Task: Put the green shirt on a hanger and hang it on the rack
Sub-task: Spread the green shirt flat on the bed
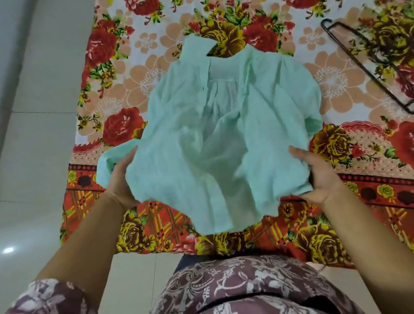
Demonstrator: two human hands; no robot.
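Above the floral bedsheet (207, 4), both hands' fingers grip the green shirt (224, 133); hanger (370, 66) lies apart.

Both forearms extending forward, bare below patterned sleeves. Left hand (121, 185) and right hand (320, 175) each closing a grip on cloth edges, palms facing inward.

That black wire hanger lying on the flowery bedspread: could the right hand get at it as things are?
Probably not yet: the right hand grips the pale green shirt. The black wire hanger lies uncovered beyond it.
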